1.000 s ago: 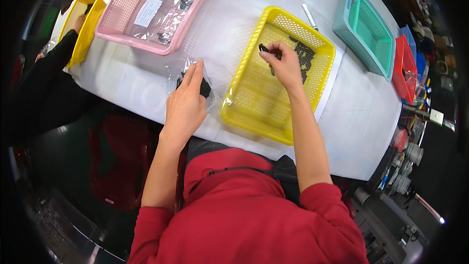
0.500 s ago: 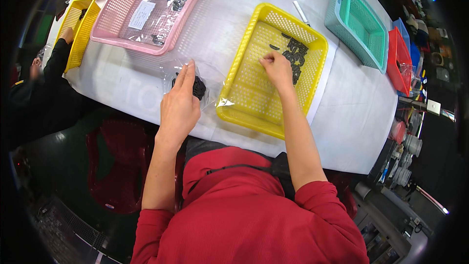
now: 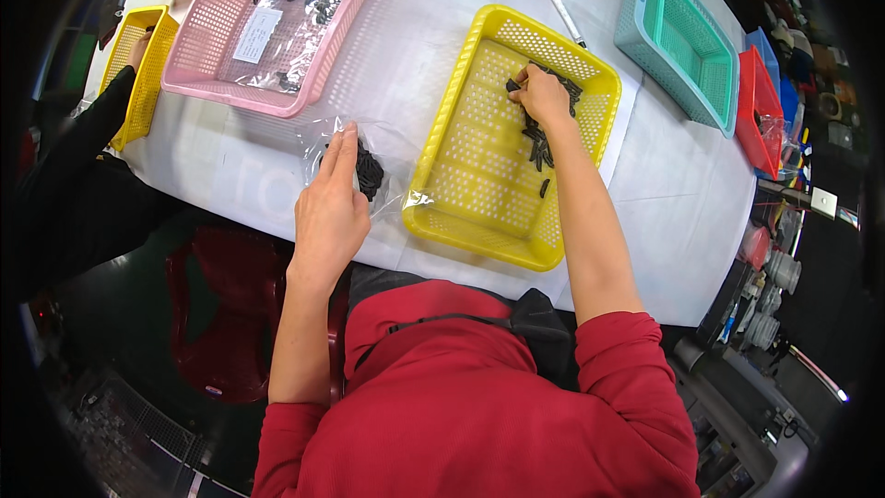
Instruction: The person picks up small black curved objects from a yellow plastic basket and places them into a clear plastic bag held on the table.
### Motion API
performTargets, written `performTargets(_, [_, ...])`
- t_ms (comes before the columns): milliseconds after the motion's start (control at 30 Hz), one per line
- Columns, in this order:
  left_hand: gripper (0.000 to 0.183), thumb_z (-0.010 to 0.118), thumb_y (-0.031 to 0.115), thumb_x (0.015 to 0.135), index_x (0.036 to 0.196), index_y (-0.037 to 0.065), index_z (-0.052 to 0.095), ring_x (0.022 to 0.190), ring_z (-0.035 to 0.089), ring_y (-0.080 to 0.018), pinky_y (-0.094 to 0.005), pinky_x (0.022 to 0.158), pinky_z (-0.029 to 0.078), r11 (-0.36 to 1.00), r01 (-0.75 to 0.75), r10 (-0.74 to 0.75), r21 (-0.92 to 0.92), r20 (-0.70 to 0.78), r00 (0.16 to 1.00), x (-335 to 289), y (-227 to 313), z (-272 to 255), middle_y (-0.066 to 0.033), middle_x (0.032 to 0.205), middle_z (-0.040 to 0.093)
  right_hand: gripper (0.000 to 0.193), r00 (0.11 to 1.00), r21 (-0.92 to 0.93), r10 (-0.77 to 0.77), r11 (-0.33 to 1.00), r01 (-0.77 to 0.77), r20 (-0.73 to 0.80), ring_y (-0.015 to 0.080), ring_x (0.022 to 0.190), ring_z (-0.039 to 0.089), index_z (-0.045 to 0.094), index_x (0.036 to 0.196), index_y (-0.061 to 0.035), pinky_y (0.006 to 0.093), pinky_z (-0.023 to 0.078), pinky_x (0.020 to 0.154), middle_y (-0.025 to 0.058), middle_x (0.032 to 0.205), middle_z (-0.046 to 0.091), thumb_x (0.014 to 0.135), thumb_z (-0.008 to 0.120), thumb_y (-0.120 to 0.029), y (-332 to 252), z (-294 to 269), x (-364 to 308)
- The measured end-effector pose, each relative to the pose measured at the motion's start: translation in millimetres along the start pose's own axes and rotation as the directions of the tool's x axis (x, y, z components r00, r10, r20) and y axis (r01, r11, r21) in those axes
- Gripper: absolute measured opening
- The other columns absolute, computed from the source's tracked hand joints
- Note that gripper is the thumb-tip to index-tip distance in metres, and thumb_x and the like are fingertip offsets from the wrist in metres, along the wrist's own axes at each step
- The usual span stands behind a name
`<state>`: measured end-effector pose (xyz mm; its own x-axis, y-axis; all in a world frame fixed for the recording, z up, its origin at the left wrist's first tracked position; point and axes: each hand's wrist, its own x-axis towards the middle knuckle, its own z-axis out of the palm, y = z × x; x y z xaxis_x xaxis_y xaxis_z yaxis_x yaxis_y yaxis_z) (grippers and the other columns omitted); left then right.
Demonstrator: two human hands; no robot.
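My left hand (image 3: 334,212) lies over a clear plastic bag (image 3: 395,149) on the table, its fingers stretched out against the bag. Small black pieces (image 3: 369,173) are bunched inside it, partly covered by the hand. Inside the yellow perforated basket (image 3: 452,101), my right hand (image 3: 546,97) is closed in a pinch, with a small dark piece showing at its fingertips. Loose black elongated pieces (image 3: 539,149) lie below and beside that hand in the basket; the hand and wrist hide some of them.
A pink basket (image 3: 318,97) at the far left holds black pieces and a labelled clear bag. Beyond it, another person's dark sleeve (image 3: 106,120) reaches toward a narrow yellow basket (image 3: 147,83). A white marker (image 3: 568,22), nested teal baskets (image 3: 682,46) and a red bin (image 3: 754,111) stand rightward.
My right hand has moved farther from me inside the yellow basket. The black pieces there have shifted, some now lying nearer to me. My left hand stays on the bag.
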<state>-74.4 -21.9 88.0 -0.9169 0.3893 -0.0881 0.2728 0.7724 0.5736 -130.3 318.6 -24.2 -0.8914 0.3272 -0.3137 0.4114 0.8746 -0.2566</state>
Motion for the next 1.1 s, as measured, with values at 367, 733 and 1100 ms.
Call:
performTargets(367, [0.068, 0.047, -0.009, 0.073, 0.139, 0.001, 0.037, 0.116, 0.050, -0.0388, -0.0420, 0.087, 0.047, 0.998, 0.027, -0.026, -0.057, 0.028, 0.999, 0.2, 5.0, -1.9, -0.0231, 0.138, 0.043, 0.021, 0.987, 0.058, -0.075, 0.995, 0.084, -0.139, 0.0278, 0.083, 0.065, 0.064, 0.091, -0.0054, 0.0385, 0.050, 0.072, 0.0116, 0.088, 0.068, 0.076, 0.073, -0.018, -6.3, 14.6, -25.6])
performTargets(733, [0.069, 0.050, -0.007, 0.072, 0.139, 0.001, 0.035, 0.097, 0.059, -0.0411, -0.0465, 0.078, 0.049, 0.999, 0.017, -0.015, -0.046, 0.028, 0.999, -1.0, 8.2, -0.6, -0.0234, 0.135, 0.045, 0.030, 0.863, 0.576, -0.418, 0.646, 0.501, -0.283, 0.0296, 0.091, 0.059, 0.059, 0.100, -0.0042, 0.0369, 0.047, 0.080, 0.0134, 0.099, 0.058, 0.075, 0.073, -0.015, -131.9, -20.9, -149.9])
performTargets(1100, [0.071, 0.050, -0.008, 0.072, 0.140, 0.002, 0.035, 0.096, 0.060, -0.0398, -0.0437, 0.079, 0.050, 0.998, -0.041, 0.041, -0.047, -0.001, 0.999, -2.0, 0.7, 6.2, -0.0250, 0.136, 0.044, 0.062, 0.979, 0.232, 0.188, 0.959, -0.164, -0.085, 0.0399, 0.136, 0.026, 0.031, 0.141, -0.0001, 0.0443, 0.027, 0.111, 0.0258, 0.146, 0.026, 0.089, 0.057, -0.021, -18.0, 45.0, -120.0])
